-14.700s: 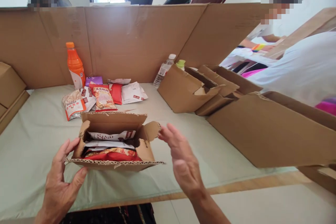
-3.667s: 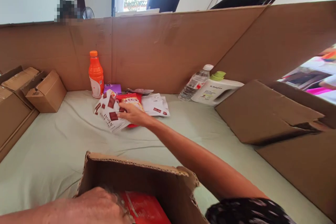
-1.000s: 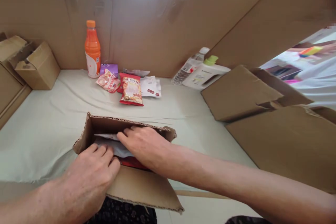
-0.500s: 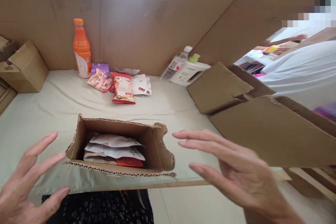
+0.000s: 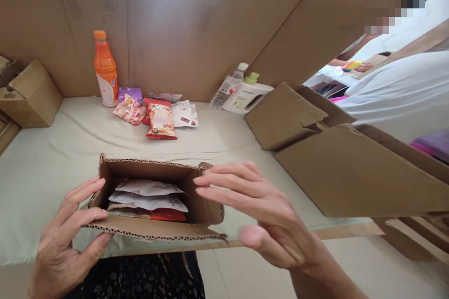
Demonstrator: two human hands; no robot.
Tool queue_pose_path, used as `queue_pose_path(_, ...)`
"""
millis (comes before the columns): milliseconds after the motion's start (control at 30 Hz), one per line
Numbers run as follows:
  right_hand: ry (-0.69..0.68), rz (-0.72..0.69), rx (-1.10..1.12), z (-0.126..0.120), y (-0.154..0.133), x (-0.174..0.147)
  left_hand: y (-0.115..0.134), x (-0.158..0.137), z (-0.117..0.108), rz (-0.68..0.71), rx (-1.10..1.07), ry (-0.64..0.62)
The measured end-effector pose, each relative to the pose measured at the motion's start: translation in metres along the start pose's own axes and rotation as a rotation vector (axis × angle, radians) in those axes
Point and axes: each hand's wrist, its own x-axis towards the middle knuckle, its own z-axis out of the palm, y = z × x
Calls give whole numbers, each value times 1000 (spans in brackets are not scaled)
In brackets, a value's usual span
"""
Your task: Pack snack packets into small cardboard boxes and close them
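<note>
Farthest left, beyond the left grip (image 5: 65, 238), a small brown cardboard carton (image 5: 44, 96) stands on the counter (image 5: 228, 135), which has a pale green cloth. The left grip is wide, with thumb and fingers spread at the left end of an open brown cardboard box (image 5: 154, 230); how firmly they touch it, I cannot tell. Behind this grip, a little to its right, an orange plastic bottle with white label (image 5: 107, 72) stands upright, then a flat purple packet (image 5: 131, 95) and a crumpled pink pouch (image 5: 129, 110). The box sits between both grips, and inside it are two white paper-like pouches (image 5: 149, 202) and, nearest its front wall, a packet with red part (image 5: 168, 215). Behind the box lie a shiny red snack bag (image 5: 161, 120) and flat white packets (image 5: 184, 114). The right grip (image 5: 261, 212) is also wide and holds nothing, its fingers just beside the box's right flap. Behind this grip, a clear plastic bottle (image 5: 228, 88) leans near a white jug with green cap (image 5: 247, 96); to its right stand more brown cardboard boxes (image 5: 351, 173).
</note>
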Motion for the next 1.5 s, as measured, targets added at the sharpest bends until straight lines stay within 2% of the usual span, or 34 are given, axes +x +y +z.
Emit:
queue_pose_path(100, -241, 21, -39, -2, -3, 31, -1, -4, 0, -29, -7, 24)
queue_pose_path(167, -288, 90, -98, -2, 3, 44, -1, -6, 1, -35, -18, 27)
queue_pose_path(233, -262, 109, -104, -1, 12, 45, -1, -7, 1, -34, -30, 22)
queue_pose_path(333, -154, 98, 20, 2, 27, 27, -3, -8, 1, -89, -51, 61)
queue_pose_path(433, 8, 143, 151, 12, 34, 0, -8, -9, 1, -168, -96, 96)
queue_pose_path(567, 103, 207, 147, 36, 34, -20, -15, -7, 6, -187, -103, 80)
queue_pose_path(633, 140, 236, 129, 48, 33, -23, -18, -3, 10, -243, -84, 117)
queue_pose_path(700, 233, 278, 139, 56, 33, -26, -19, 2, 15, -296, -57, 153)
queue_pose_path(800, 433, 353, 175, 60, 30, -31, -18, 9, 19, -283, 26, 119)
queue_pose_path(867, 500, 368, 182, 58, 27, -34, -17, 12, 19, -249, 73, 62)
queue_pose_path(933, 459, 340, 170, 55, 24, -33, -16, 12, 19, -253, 69, 41)
queue_pose_path(1067, 182, 156, 110, 51, 23, -26, -17, 10, 19, -287, 53, 61)
queue_pose_path(1167, 75, 51, 43, 53, 25, -27, -25, 8, 16, -201, 70, -57)
queue_pose_path(1267, 53, 68, -2, 60, 24, -39, -35, 8, 8, -85, 56, -188)
queue_pose_path(1400, 32, 91, -90, 73, 17, -64, -40, 10, -5, 2, 57, -338)
queue_pose_path(1500, 35, 246, -123, 82, 15, -83, -40, 13, -9, 46, 78, -381)
